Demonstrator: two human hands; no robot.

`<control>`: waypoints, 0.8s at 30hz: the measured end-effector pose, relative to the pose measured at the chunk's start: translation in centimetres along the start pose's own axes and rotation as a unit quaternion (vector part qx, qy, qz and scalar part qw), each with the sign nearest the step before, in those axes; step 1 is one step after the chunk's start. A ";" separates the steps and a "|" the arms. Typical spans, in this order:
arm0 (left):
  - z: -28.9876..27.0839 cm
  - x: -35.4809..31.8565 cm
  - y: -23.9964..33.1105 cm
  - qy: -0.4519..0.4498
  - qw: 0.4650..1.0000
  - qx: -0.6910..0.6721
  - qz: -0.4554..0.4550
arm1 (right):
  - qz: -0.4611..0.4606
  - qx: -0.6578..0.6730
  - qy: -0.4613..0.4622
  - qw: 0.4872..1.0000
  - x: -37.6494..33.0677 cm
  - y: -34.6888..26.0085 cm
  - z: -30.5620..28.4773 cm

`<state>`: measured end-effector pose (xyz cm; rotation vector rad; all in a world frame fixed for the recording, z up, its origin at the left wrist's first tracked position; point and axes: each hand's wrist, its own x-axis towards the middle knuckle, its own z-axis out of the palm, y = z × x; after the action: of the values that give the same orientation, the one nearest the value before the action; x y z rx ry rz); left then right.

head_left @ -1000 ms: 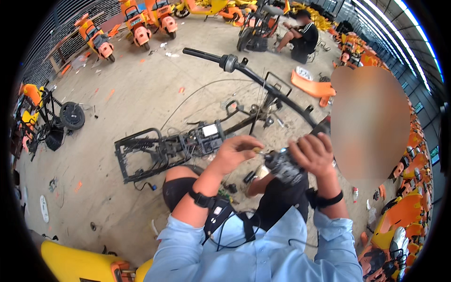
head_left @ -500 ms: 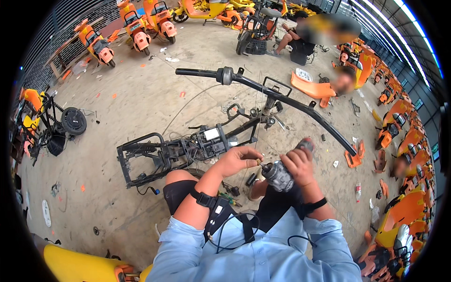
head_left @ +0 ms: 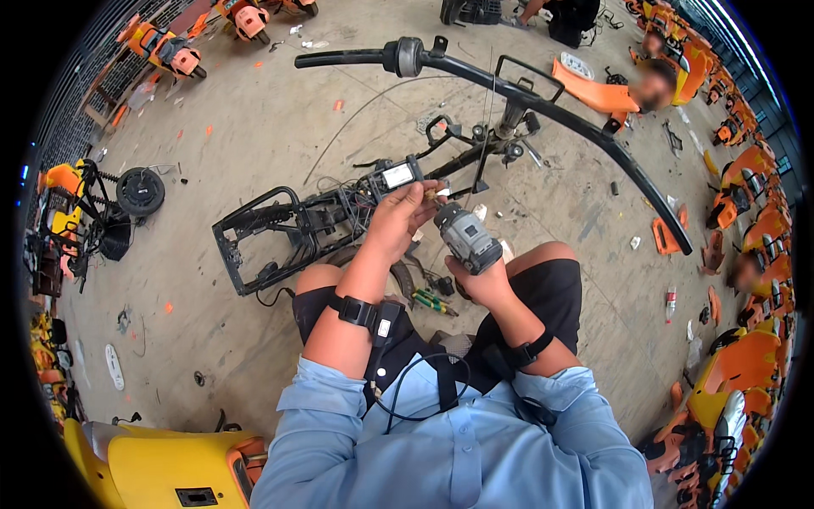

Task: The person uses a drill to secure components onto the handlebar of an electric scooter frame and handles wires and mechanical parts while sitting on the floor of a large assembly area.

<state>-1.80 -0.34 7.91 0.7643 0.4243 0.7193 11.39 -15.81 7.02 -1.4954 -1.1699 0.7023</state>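
My right hand (head_left: 482, 284) is closed round a grey and black cordless drill (head_left: 466, 237), its chuck end pointing away toward my left fingertips. With its fingers pinched together, my left hand (head_left: 397, 219) holds a small brass-coloured piece (head_left: 433, 196) at the drill's tip; its exact kind is too small to tell. Just beyond that hand lies a stripped black scooter frame (head_left: 292, 246) with loose wiring and a box with a white label (head_left: 397, 176). Its long black handlebar (head_left: 543, 102) arches across the far side, with a cable hanging from it.
Green-handled pliers (head_left: 434, 302) lie on the floor between my knees. A yellow scooter body (head_left: 170, 467) stands close at the lower left. Rows of orange scooters (head_left: 746, 229) line the right side. An orange panel (head_left: 593, 89) lies beyond the handlebar, and a person (head_left: 570, 19) sits farther off.
My view has tilted downward. Both hands have moved left toward the frame, with the drill still in the right hand, now turned so that its body points toward me.
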 end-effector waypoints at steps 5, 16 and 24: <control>0.4 0.7 -1.2 0.044 0.998 0.031 -0.018 | 0.019 -0.041 -0.002 0.999 -0.2 1.2 -0.1; 2.4 1.5 -4.1 0.140 0.988 -0.065 0.005 | -0.029 -0.122 0.047 0.991 0.6 2.5 0.6; 2.6 1.6 -4.1 0.167 0.982 -0.087 0.014 | -0.029 -0.138 0.044 0.989 1.1 3.7 0.7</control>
<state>2.56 -2.45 6.41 0.4855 0.6454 0.9035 12.31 -14.40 3.46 -1.6967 -1.2752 0.4420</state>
